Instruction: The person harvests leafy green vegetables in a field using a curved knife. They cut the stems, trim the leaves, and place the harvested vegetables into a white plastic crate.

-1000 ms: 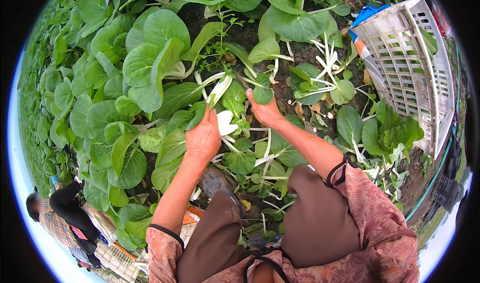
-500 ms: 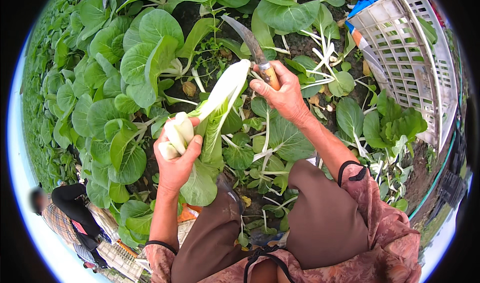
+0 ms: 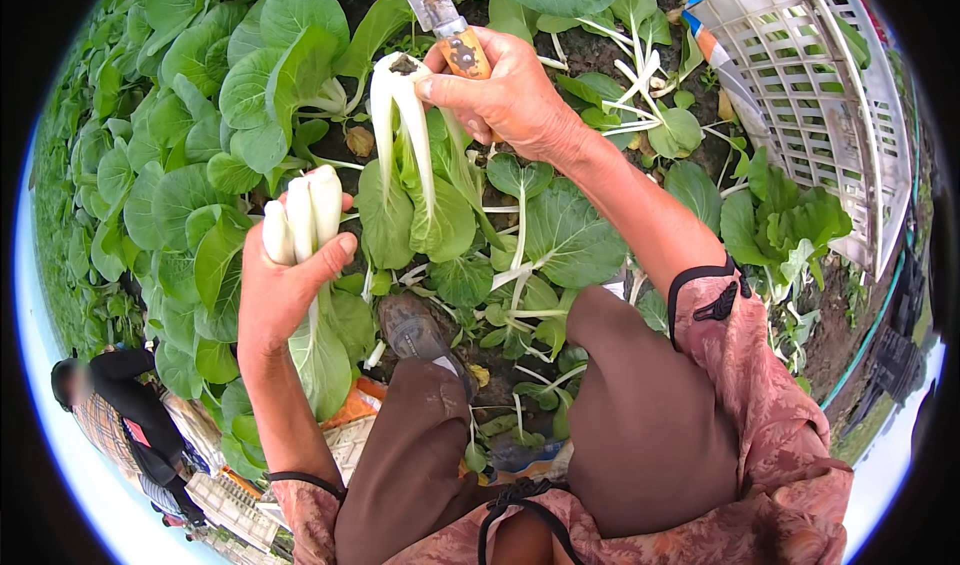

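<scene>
My left hand (image 3: pixel 275 300) is closed around several trimmed bok choy (image 3: pixel 322 205). Their white bases stick up above the fingers, and green leaves hang below the palm. My right hand (image 3: pixel 520 95) grips the wooden handle of a sickle (image 3: pixel 430 0), its curved, stained blade pointing up and to the left. Between the thumb and fingers of that same hand hangs another bok choy (image 3: pixel 408 125), with a dirty cut root end on top, white stalks splayed and leaves downward. The two hands are apart, the right one higher and farther away.
Growing bok choy (image 3: pixel 180 180) fills the left side. Loose leaves (image 3: pixel 575 255) litter the soil around my shoe (image 3: pixel 415 330). A white plastic crate (image 3: pixel 770 75) stands tilted at the upper right. Other people (image 3: pixel 120 415) are at the lower left beside more crates (image 3: pixel 235 505).
My hands have moved apart: the left lower and leftward, the right up and leftward with the sickle. The longer bok choy now hangs from my right hand, its stalks spread.
</scene>
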`<state>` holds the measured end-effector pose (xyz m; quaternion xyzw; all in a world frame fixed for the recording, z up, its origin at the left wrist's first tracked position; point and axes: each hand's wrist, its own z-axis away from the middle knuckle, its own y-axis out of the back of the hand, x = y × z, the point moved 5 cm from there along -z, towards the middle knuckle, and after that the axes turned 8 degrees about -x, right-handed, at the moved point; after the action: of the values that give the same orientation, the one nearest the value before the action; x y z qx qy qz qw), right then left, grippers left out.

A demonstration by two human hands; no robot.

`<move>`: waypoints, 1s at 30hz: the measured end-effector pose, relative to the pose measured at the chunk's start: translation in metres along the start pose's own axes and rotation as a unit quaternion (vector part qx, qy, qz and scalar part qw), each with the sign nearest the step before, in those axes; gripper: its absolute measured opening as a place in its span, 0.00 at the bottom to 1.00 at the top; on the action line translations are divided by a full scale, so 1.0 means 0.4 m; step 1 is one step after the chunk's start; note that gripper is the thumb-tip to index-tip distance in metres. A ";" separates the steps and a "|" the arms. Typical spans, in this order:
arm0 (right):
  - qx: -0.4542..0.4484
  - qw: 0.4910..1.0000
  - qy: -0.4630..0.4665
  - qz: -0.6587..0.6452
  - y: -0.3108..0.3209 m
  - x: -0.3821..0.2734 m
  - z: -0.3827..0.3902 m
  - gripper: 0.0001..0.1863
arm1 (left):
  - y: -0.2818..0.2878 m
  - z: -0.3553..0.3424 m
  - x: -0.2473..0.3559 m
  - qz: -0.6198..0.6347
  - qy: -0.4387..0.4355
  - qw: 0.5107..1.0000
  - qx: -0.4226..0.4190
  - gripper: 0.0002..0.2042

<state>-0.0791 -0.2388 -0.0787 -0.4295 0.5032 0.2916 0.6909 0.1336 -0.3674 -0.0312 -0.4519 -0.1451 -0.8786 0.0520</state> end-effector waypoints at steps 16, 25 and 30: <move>-0.056 0.994 -0.065 -0.073 -0.152 0.031 0.010 0.10 | -0.070 -0.078 -0.088 0.431 -0.102 0.896 -0.044 0.28; -0.093 0.994 -0.039 -0.035 -0.345 -0.050 0.049 0.09 | -0.078 0.089 -0.040 0.482 -0.223 0.847 0.023 0.26; -0.147 0.935 0.103 0.306 -0.430 -0.187 0.064 0.14 | 0.011 0.225 -0.058 0.428 -0.235 0.860 0.146 0.21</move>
<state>0.0518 -0.2932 0.0471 -0.3788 0.6302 0.5138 0.4420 0.2182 -0.3453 0.0002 -0.6498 -0.0717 -0.6061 0.4531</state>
